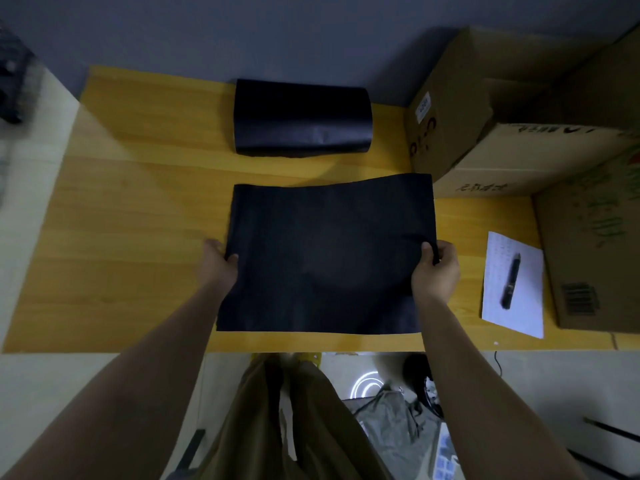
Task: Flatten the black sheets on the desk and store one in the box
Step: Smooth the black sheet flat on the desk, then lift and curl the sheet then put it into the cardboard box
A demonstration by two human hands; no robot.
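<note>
A black sheet (325,258) is spread wide over the middle of the wooden desk (131,216), its far edge slightly raised. My left hand (220,263) pinches its left edge, thumb on top. My right hand (436,271) grips its right edge with fingers curled over it. A second black sheet (301,121) lies curled into a loose roll at the back of the desk, apart from both hands. An open cardboard box (485,109) stands at the back right, its inside dark.
A second cardboard box (595,244) lies at the right edge. A white paper (516,285) with a dark pen (510,280) on it rests beside that box. The desk's near edge runs just below the sheet; my legs and floor clutter show beneath.
</note>
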